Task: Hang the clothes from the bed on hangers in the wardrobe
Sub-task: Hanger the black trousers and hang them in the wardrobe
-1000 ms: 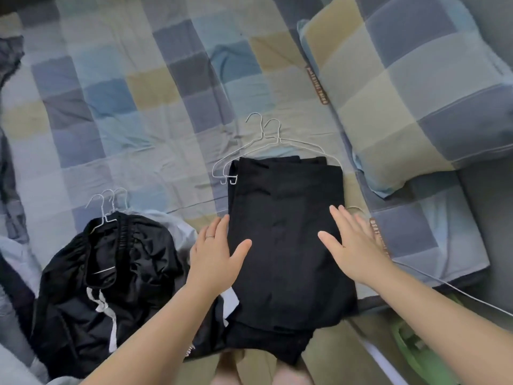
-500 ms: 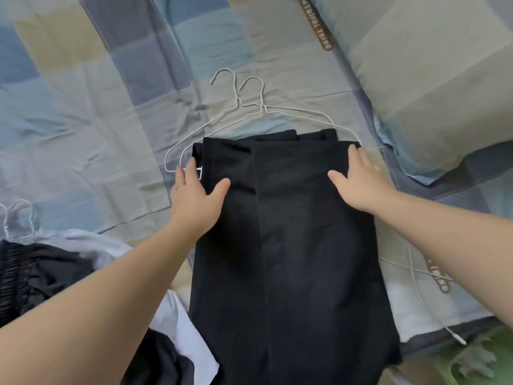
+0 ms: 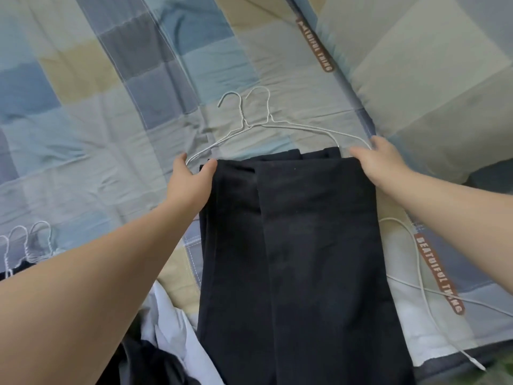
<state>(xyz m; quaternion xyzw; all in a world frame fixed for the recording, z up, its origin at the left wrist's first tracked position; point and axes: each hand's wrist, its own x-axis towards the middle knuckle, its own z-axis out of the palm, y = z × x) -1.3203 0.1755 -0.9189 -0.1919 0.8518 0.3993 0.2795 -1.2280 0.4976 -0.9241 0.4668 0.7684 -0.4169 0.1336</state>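
Our left hand (image 3: 191,182) grips the top left corner of the folded black trousers (image 3: 291,245), thumb on the cloth. Our right hand (image 3: 380,162) grips the top right corner. The trousers lie by the front edge of the checked bed (image 3: 83,129), their top over two white wire hangers (image 3: 266,125).

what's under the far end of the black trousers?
Two wire hangers: hooks and shoulders show beyond the trousers; their lower bars are covered by cloth. Checked sheet below.
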